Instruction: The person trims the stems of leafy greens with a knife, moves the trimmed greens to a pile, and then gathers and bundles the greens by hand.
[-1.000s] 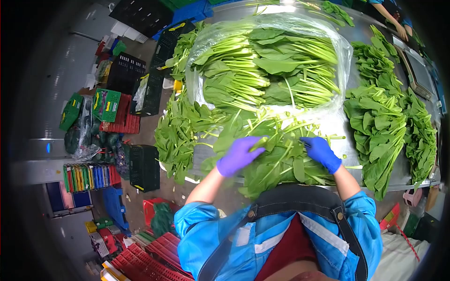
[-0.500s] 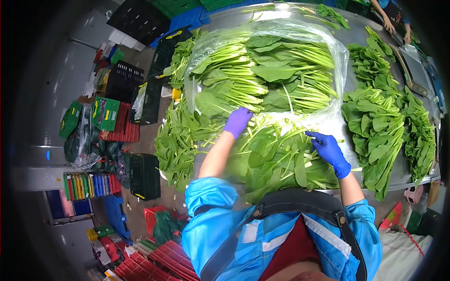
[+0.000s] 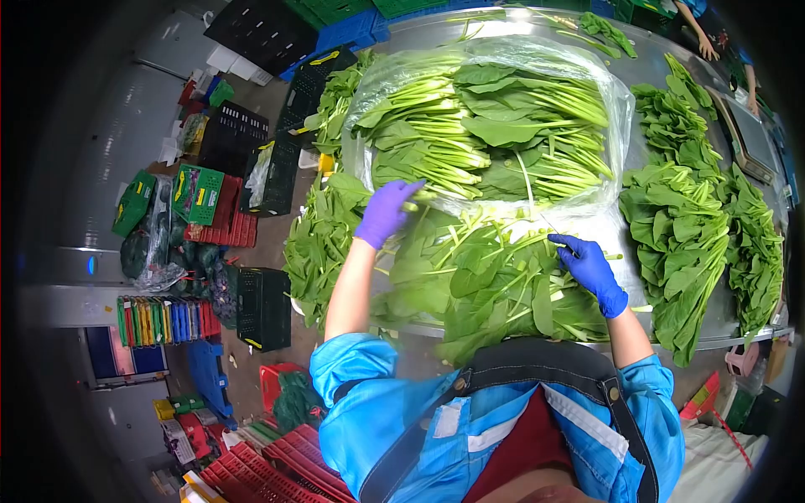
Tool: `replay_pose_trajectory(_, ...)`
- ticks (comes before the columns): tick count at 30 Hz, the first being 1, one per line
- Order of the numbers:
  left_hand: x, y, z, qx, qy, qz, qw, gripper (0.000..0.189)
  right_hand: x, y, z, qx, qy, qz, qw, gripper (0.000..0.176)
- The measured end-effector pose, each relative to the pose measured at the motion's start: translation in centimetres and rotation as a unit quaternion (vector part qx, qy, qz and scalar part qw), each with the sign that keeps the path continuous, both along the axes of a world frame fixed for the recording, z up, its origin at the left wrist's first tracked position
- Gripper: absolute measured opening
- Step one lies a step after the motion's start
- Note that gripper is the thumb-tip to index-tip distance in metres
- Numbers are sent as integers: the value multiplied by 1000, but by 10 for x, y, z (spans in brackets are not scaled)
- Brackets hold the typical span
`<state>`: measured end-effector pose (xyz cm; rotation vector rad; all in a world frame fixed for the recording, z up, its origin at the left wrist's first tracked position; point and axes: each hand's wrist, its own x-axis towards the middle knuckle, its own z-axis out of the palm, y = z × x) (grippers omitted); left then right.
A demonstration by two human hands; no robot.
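My left hand (image 3: 386,215), in a purple glove, pinches the stem end of a leafy green stalk (image 3: 422,251), whose leaves are blurred below the fingers. In its blue glove, my right hand (image 3: 590,272) is closed around what looks like a small knife (image 3: 548,225); only a thin tip shows. Beneath and between both hands lies a loose heap of leafy greens (image 3: 495,277) with cut stem ends. Just beyond, a clear plastic liner (image 3: 619,109) holds two rows of greens (image 3: 428,117), their pale stems pointing right.
More leafy greens lie on the metal table (image 3: 402,38), in bunches (image 3: 679,226) at right and a pile (image 3: 323,243) at left. A scale (image 3: 746,138) stands at far right, near another person's hands (image 3: 708,46). Dark crates (image 3: 264,306) stand on the floor at left.
My left hand has moved left, away from the stems at the liner's near edge, with a blurred stalk below it. My right hand has stayed nearly still.
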<state>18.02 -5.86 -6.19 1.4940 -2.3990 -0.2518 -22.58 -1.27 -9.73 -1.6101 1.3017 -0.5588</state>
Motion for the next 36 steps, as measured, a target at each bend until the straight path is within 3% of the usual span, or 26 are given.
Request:
replay_pose_trajectory(3,1,6,18,2,49,-15,999,46,6,0,0,-1,11,12,1000,32)
replay_pose_trajectory(5,-27,23,43,16,96,-65,993,40,15,2,3,-54,-13,29,998,33)
replay_pose_trajectory(7,-58,43,68,17,68,-77,995,33,29,3,32,-66,-8,42,997,36)
replay_pose_trajectory(9,-89,60,71,40,245,-99,964,30,47,6,47,-75,1,57,996,39)
replay_pose_trajectory(10,-97,68,67,41,247,-100,963,30,54,7,51,-114,-36,67,991,43)
replay_pose_trajectory(11,-104,76,63,206,311,-44,927,28,59,6,54,-154,-73,77,982,47)
replay_pose_trajectory(12,-110,81,59,364,363,12,858,27,63,5,52,-154,-71,77,983,47)
replay_pose_trajectory(15,-124,86,51,375,372,18,849,25,72,2,44,-212,-27,101,972,54)
replay_pose_trajectory(16,-129,89,45,379,430,36,819,27,73,1,44,-204,-14,115,972,55)
replay_pose_trajectory(19,-129,90,44,328,394,18,858,30,74,3,44,-193,-3,126,973,57)
replay_pose_trajectory(26,-130,92,35,305,376,44,874,32,73,7,35,-206,40,128,969,54)
replay_pose_trajectory(28,-126,93,42,406,448,38,796,30,70,-1,11,-189,49,107,975,52)
replay_pose_trajectory(29,-121,96,44,405,448,39,796,30,67,-4,-5,-174,58,84,979,50)
replay_pose_trajectory(31,-112,100,48,257,351,84,897,26,64,-7,-3,-170,84,88,978,42)
replay_pose_trajectory(33,-112,101,45,248,331,106,904,26,61,5,13,-55,-62,58,995,34)
replay_pose_trajectory(34,-113,101,43,239,308,121,913,27,62,5,33,24,-120,93,988,34)
replay_pose_trajectory(36,-116,98,41,227,283,132,923,28,76,6,50,-19,-138,119,983,33)
